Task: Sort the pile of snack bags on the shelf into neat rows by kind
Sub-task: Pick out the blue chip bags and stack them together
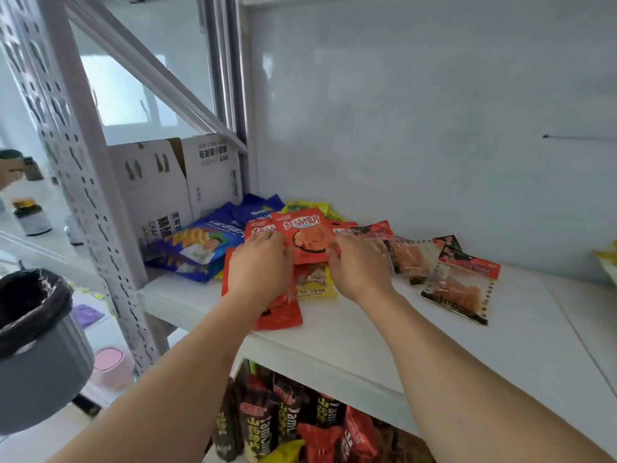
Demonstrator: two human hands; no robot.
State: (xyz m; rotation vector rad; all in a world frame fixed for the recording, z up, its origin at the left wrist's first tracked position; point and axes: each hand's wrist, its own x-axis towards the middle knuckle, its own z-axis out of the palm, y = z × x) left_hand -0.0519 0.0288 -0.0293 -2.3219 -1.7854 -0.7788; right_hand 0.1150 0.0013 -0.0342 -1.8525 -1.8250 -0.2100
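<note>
A pile of snack bags lies on the white shelf (384, 332). A red bag with white lettering (305, 235) stands up in the middle, gripped at its left edge by my left hand (258, 269) and at its right edge by my right hand (359, 269). More red bags (277, 312) lie under my left hand. A yellow bag (314, 282) lies between my hands, and another yellow one (305, 207) behind. Blue bags (200, 245) sit to the left. Clear-fronted red and black bags (457, 289) are spread to the right.
A white cardboard box (173, 185) stands at the shelf's back left by the perforated upright (83, 182). A bin with a black liner (33, 345) is at the left. The lower shelf holds several dark and red snack bags (300, 426). A yellow bag (607, 262) shows at the right edge.
</note>
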